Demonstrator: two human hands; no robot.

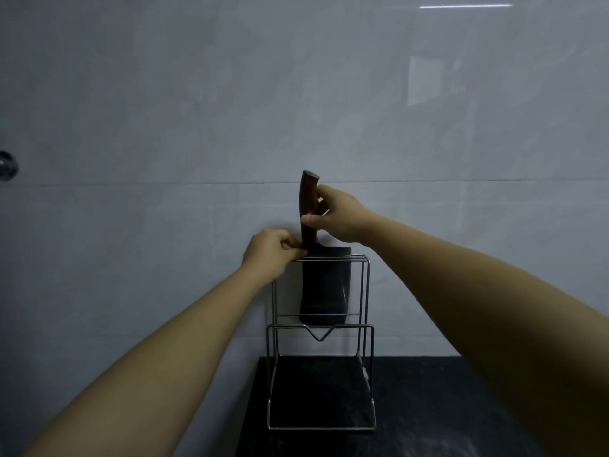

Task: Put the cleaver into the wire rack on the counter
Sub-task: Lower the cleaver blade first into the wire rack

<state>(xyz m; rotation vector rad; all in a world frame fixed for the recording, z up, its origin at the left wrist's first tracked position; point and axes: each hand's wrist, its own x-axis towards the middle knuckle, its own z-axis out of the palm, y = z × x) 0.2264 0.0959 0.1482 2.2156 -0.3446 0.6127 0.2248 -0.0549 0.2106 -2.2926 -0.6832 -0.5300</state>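
The cleaver (pixel 324 288) hangs blade-down inside the top slot of the wire rack (pixel 367 291), its dark blade mostly below the top bars and its brown wooden handle standing upright above them. My right hand (pixel 336 216) grips the handle from the right, thumb in front. My left hand (pixel 270 252) rests on the rack's top left corner, fingers pinched at the wire next to the blade's shoulder. The rack stands on the dark counter (pixel 428 407) against the wall.
A pale tiled wall (pixel 197 110) rises right behind the rack. The black counter ends at a left edge near the rack's base. A small metal fitting (pixel 6 164) sticks out of the wall at the far left.
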